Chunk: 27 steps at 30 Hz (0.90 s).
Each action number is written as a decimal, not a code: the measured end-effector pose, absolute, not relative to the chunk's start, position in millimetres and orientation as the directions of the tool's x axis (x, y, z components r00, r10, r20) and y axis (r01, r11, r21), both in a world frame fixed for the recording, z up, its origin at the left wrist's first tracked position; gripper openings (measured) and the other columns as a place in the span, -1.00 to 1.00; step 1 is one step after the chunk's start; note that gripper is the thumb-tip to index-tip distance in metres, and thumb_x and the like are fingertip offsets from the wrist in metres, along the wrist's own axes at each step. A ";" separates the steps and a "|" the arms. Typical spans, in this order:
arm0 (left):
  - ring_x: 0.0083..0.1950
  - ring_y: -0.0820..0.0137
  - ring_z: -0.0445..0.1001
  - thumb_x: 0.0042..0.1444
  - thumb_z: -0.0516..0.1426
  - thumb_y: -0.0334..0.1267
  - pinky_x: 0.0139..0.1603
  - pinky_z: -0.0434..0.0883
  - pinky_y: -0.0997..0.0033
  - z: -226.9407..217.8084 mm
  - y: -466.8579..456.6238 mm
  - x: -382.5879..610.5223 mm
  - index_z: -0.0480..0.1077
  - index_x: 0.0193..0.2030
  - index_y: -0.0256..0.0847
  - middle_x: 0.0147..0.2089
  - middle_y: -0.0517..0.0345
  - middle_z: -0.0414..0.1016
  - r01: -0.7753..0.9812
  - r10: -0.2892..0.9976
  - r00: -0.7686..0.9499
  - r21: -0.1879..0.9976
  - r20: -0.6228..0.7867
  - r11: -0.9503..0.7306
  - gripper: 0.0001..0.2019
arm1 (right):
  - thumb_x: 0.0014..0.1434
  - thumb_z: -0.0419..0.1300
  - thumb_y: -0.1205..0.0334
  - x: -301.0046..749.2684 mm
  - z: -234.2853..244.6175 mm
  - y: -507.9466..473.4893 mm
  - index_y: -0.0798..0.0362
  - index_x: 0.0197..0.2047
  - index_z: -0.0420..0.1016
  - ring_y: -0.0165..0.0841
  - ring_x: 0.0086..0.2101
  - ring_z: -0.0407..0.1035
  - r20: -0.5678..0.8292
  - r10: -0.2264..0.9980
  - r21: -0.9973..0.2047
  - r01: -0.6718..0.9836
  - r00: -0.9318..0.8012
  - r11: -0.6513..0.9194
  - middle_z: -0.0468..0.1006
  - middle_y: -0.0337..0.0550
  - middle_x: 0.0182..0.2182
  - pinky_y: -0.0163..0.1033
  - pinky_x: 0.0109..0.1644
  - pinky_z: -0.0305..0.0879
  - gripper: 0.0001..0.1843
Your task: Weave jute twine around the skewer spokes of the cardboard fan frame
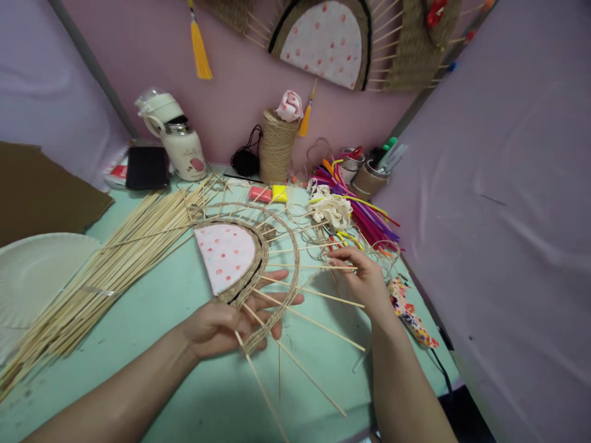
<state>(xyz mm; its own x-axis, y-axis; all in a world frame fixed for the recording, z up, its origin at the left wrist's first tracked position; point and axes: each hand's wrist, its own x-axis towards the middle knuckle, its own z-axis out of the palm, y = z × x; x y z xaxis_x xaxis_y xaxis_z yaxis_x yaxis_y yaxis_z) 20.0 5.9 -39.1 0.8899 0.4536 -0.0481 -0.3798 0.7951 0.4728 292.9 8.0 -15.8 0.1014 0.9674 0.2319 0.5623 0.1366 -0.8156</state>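
Observation:
My left hand (pixel 221 326) supports a fan-shaped woven craft piece (pixel 228 255) from below, its thumb at the lower edge and its fingers spread behind the sticks. The piece has a half-round white fabric centre with red dots, bordered by brown twine and a black line. Thin wooden sticks (pixel 318 320) radiate from it, crossed by an outer band of woven twine (pixel 295 258). At the stick ends on the right, my right hand (pixel 362 280) is closed in a pinch on a thin strand of jute twine (pixel 315 277), partly hidden by the fingers.
A bundle of wooden sticks (pixel 115 277) lies left, beside a paper plate (pixel 41 271) and cardboard (pixel 41 197). Behind stand a bottle (pixel 184 151), a twine spool (pixel 277 147) and pen cans (pixel 369 178). Pipe cleaners (pixel 369 215), lace (pixel 330 209) and a flower-patterned glue gun (pixel 410 314) lie right.

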 end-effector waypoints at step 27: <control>-0.15 0.15 0.56 -0.15 0.26 -0.40 -0.35 0.50 0.38 -26.5 -0.4 20.1 0.33 0.19 -0.07 0.15 -0.10 0.44 -0.177 0.205 0.979 0.514 0.002 0.839 -0.33 | -0.01 0.25 0.06 270.5 -43.8 17.8 0.06 -0.42 0.42 -0.42 -0.54 0.27 0.026 0.981 -0.986 0.168 0.192 -0.007 0.42 -0.27 -0.57 -0.29 -0.43 0.21 -0.77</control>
